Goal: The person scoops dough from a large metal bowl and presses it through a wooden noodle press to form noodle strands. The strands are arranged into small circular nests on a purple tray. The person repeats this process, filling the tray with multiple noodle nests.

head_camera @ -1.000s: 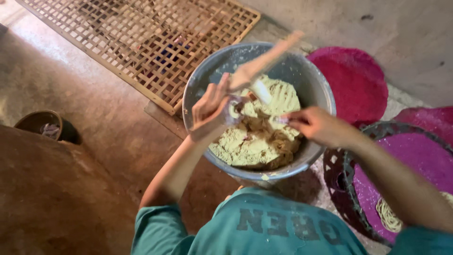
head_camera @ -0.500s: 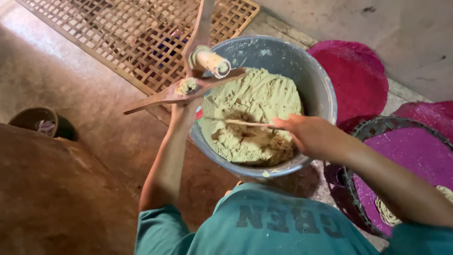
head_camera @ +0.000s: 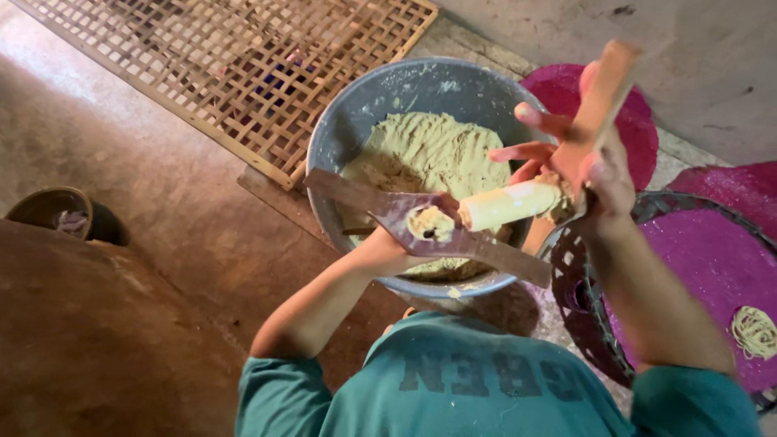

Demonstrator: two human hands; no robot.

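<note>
Left hand (head_camera: 380, 247) clasped round flat wooden press plate (head_camera: 429, 226), held level over metal dough bowl (head_camera: 356, 121); right hand (head_camera: 595, 174) gripping dough-coated plunger (head_camera: 518, 202), angled toward plate's filled hole.

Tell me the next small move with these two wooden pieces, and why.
Probably swing the plunger tip into the dough-filled hole of the wooden board. The right hand grips the plunger tilted, its pale tip right beside that hole but not in it, while the left hand holds the board over the metal bowl.
</note>
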